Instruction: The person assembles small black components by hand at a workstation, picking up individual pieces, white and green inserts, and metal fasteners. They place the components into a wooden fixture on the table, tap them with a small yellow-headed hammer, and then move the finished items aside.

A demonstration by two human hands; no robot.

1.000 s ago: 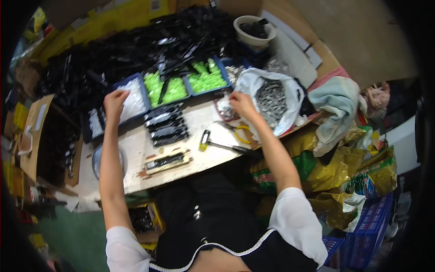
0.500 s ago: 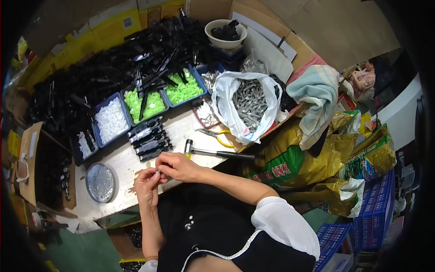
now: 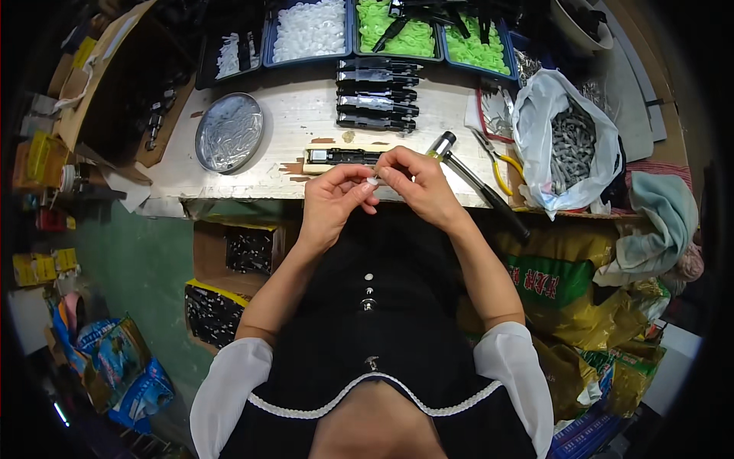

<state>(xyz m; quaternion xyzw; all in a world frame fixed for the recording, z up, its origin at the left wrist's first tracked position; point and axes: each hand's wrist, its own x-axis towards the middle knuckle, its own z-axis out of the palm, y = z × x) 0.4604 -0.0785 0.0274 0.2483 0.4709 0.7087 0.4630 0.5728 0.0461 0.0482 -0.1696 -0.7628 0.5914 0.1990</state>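
Close together at the bench's front edge, both my hands are closed in a pinch. Between the fingertips of my left hand (image 3: 334,200) a small white piece (image 3: 372,181) shows. My right hand (image 3: 423,187) pinches right against it, and its fingers hide whatever else it grips. Just beyond them lies a black part (image 3: 336,156) in a light wooden block (image 3: 312,167). To the right of my right hand rests a hammer (image 3: 480,183) with a black handle. Farther back, several black assemblies (image 3: 377,102) are lined up in a stack.
Blue trays hold white pieces (image 3: 310,29) and green pieces (image 3: 397,40) at the back. A round dish (image 3: 228,132) stands left. Yellow-handled pliers (image 3: 501,170) lie beside a white bag of grey parts (image 3: 535,115). A cloth (image 3: 657,218) hangs at the far right.
The view has swung, so the bench now sits higher and straighter. The wooden block with the black part has come into sight. My hands remain together, pinching.
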